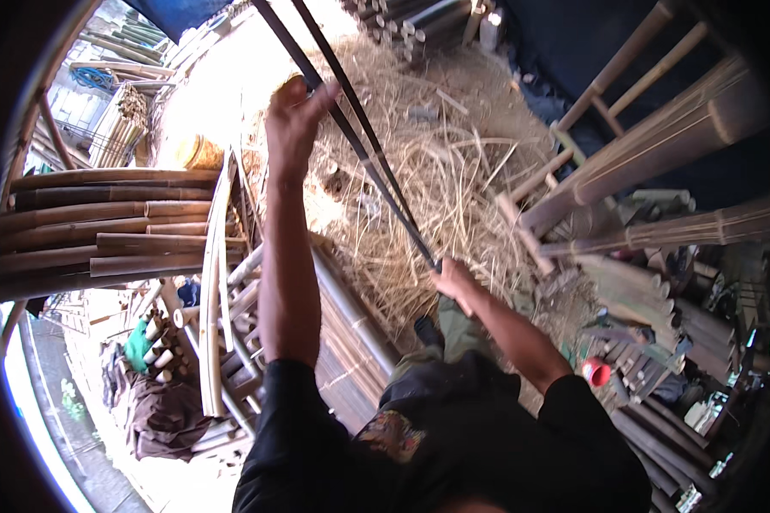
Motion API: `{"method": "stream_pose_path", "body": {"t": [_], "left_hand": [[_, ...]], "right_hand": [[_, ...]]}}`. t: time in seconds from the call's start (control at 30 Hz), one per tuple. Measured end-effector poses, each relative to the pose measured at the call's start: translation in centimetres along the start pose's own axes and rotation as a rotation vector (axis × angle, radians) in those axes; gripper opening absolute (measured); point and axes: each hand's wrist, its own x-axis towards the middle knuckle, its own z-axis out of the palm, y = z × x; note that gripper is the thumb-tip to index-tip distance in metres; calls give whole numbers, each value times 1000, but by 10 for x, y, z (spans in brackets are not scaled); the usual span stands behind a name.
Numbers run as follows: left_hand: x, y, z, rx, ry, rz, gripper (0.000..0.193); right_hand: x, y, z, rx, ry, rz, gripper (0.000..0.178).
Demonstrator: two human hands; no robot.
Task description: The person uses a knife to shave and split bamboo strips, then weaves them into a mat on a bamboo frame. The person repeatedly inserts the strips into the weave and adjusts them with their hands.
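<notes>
Two long dark strips, seemingly split bamboo, run from the top edge down toward the middle, closest together at their lower end. The left strip (284, 38) passes beside my left hand (295, 120). That hand's thumb lies across the strip, the other fingers curve apart from it, and a gap shows between them; blur hides the finer contact. The right strip (338, 68) runs alongside, a little apart from the hand. Lower down, my right hand (455, 280) is closed around the lower ends, where the strips come together.
Pale shavings (453, 184) cover the ground ahead. Stacked bamboo poles (111, 209) stick out at the left, with curved pale strips (216, 282) beside them. A thick bamboo pole (642, 145) slants in at the right. A red container (596, 371) sits among cut pieces at the lower right.
</notes>
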Motion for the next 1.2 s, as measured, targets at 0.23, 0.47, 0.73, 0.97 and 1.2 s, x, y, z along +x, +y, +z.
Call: {"method": "stream_pose_path", "body": {"t": [0.23, 0.47, 0.73, 0.97, 1.2], "left_hand": [[-117, -141, 65, -520, -97, -527, 25], [-119, -163, 56, -368, 234, -541, 12], [-114, -167, 60, -183, 466, -521, 11], [-134, -176, 39, -153, 474, -425, 20], [-172, -159, -59, -322, 669, -442, 21]], "right_hand": [[41, 2, 10, 104, -137, -121, 37], [50, -28, -6, 681, -637, 6, 32], [146, 38, 136, 91, -376, -95, 26], [183, 147, 220, 204, -693, 180, 22], [125, 117, 210, -81, -243, 41, 31]]}}
